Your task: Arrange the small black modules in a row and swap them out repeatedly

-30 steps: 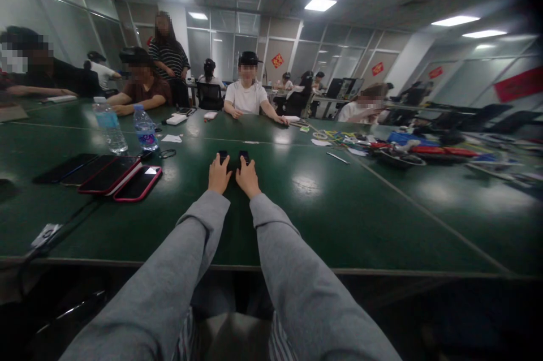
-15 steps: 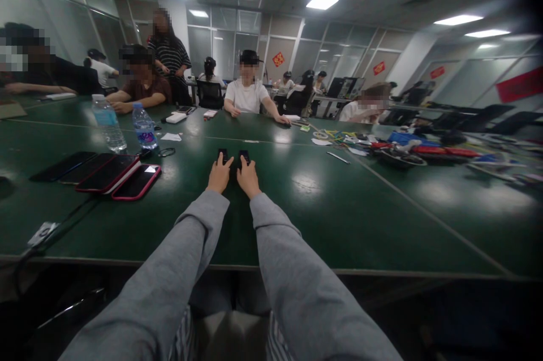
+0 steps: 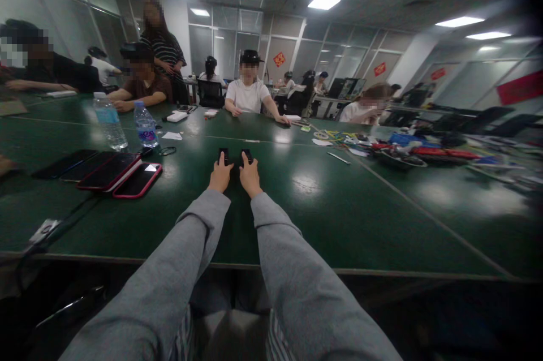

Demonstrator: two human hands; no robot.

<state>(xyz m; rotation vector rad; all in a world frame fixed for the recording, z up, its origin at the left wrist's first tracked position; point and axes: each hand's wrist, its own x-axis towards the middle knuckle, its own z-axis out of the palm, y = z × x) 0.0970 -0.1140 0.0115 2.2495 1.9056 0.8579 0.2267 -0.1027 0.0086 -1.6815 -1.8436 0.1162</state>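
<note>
Left hand: the left hand [image 3: 220, 177] lies stretched out on the green worktop [image 3: 322, 202]; its fingers rest on the near end of the left black device [image 3: 223, 155]; whether it grips or only touches, cannot tell
Right hand: the right hand [image 3: 250, 179] lies just beside the left one; its fingertips rest on the right black device [image 3: 246, 155]; grip likewise cannot tell
Devices: two small dark objects, side by side, near the middle of the worktop, far ends clear of the fingers; too small to identify
Sleeves: grey, both arms reaching straight forward
Left side: a row of phones [image 3: 111, 171], two with red cases; behind them two water bottles [image 3: 110, 121]
Far side: a person in a white shirt [image 3: 248, 95] seated across the worktop; others further left
Right side: a clutter of coloured items [image 3: 407, 151], well apart from the hands
</note>
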